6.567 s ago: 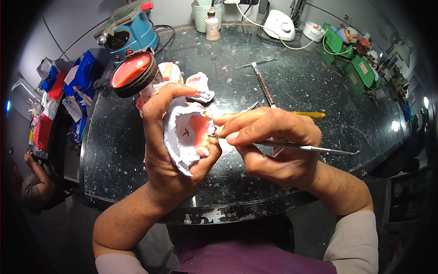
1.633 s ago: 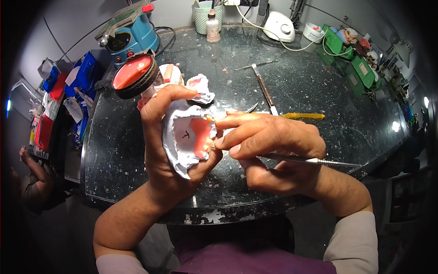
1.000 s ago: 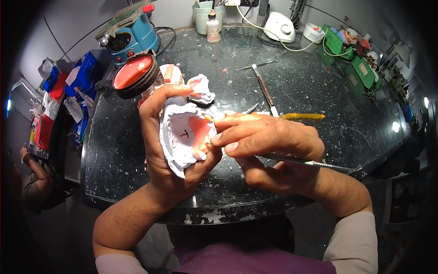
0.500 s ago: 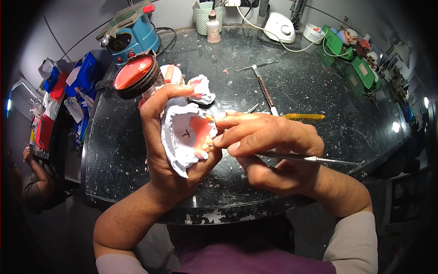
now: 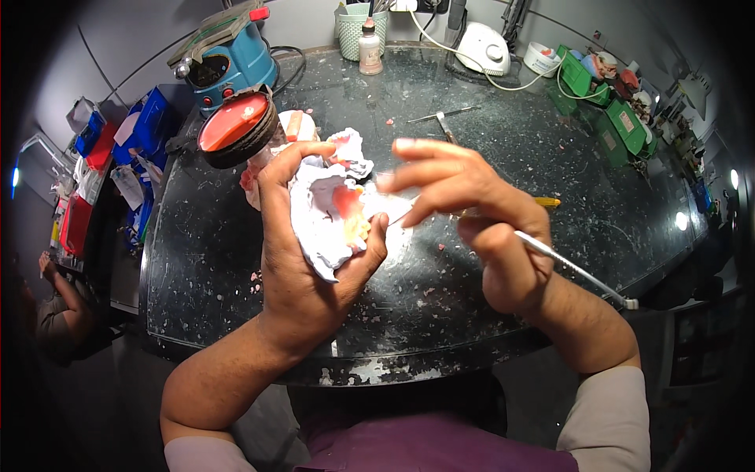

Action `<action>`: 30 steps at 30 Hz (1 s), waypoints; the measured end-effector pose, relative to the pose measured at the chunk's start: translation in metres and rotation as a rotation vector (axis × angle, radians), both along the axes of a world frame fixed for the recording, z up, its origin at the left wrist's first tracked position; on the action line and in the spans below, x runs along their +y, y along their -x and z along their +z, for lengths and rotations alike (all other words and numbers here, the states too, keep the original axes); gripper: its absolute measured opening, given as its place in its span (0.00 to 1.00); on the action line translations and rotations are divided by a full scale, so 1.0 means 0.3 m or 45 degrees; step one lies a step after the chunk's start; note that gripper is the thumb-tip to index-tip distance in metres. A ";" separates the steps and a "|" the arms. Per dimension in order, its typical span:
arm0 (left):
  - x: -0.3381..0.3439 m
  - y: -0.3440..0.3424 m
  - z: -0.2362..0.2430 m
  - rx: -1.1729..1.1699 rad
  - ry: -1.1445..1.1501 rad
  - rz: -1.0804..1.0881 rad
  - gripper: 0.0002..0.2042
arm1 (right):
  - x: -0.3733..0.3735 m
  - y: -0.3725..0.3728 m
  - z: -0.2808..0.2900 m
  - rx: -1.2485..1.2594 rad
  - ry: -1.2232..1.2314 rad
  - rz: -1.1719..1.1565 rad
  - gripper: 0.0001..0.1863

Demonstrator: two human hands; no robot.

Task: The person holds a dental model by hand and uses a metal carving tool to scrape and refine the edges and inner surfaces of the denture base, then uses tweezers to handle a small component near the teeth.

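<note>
My left hand [image 5: 303,259] holds the white plaster cast [image 5: 326,220] above the dark bench [image 5: 487,299], thumb and fingers wrapped around its edges, pink wax face turned up to me. Change since half a second ago: my right hand [image 5: 480,212] has lifted, forefinger now stretched out straight toward the cast instead of curled low over it. The thin metal instrument [image 5: 570,267] stays pinched in my lower fingers, its working tip hidden behind them. Judgement: I am between strokes, checking the wax, not carving.
</note>
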State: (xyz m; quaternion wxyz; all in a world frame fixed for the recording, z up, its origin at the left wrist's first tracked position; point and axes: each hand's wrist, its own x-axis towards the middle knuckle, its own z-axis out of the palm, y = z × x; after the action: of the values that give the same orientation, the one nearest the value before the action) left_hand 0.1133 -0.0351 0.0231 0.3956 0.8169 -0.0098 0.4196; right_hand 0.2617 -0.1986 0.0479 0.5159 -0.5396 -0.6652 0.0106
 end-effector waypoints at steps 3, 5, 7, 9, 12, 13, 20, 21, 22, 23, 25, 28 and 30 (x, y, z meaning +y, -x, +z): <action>-0.009 -0.003 -0.001 0.026 0.216 -0.068 0.34 | 0.031 0.044 0.000 -0.186 0.002 -0.146 0.23; 0.008 0.009 -0.005 0.009 0.023 -0.036 0.33 | 0.026 0.008 0.020 -0.111 0.031 0.067 0.23; 0.003 0.011 0.002 0.050 0.074 -0.023 0.33 | 0.026 -0.024 0.010 0.176 -0.076 0.368 0.23; -0.001 -0.002 0.006 0.055 0.100 -0.021 0.32 | 0.011 -0.014 -0.007 0.665 -0.217 0.401 0.16; -0.010 0.005 0.001 0.146 0.317 -0.021 0.32 | -0.011 -0.009 0.032 1.150 0.120 0.135 0.13; -0.009 0.006 0.001 0.176 0.373 -0.058 0.32 | -0.003 -0.004 0.036 1.247 0.199 0.097 0.10; -0.013 0.009 0.003 0.220 0.465 -0.100 0.32 | 0.040 0.053 0.023 1.071 0.040 0.020 0.19; -0.013 0.010 0.002 0.212 0.448 -0.099 0.32 | 0.037 0.052 0.022 1.034 0.033 -0.014 0.20; -0.013 0.011 0.001 0.204 0.430 -0.096 0.32 | 0.034 0.048 0.019 0.998 0.025 -0.046 0.20; -0.013 0.011 0.002 0.204 0.430 -0.095 0.32 | 0.028 0.034 0.015 1.005 0.032 0.016 0.20; -0.014 0.012 0.005 0.220 0.415 -0.083 0.33 | 0.002 0.001 0.014 1.068 0.086 0.102 0.22; 0.002 0.014 0.004 0.202 0.167 -0.027 0.33 | 0.033 0.021 0.003 1.023 -0.059 0.069 0.27; 0.017 0.007 -0.001 0.174 0.050 -0.015 0.32 | 0.045 0.012 -0.005 0.677 -0.173 -0.086 0.25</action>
State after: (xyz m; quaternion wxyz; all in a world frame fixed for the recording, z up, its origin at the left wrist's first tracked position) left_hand 0.1111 -0.0301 0.0229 0.4137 0.8357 0.0209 0.3606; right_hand 0.2581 -0.1850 0.0463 0.7075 -0.5039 -0.4872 0.0902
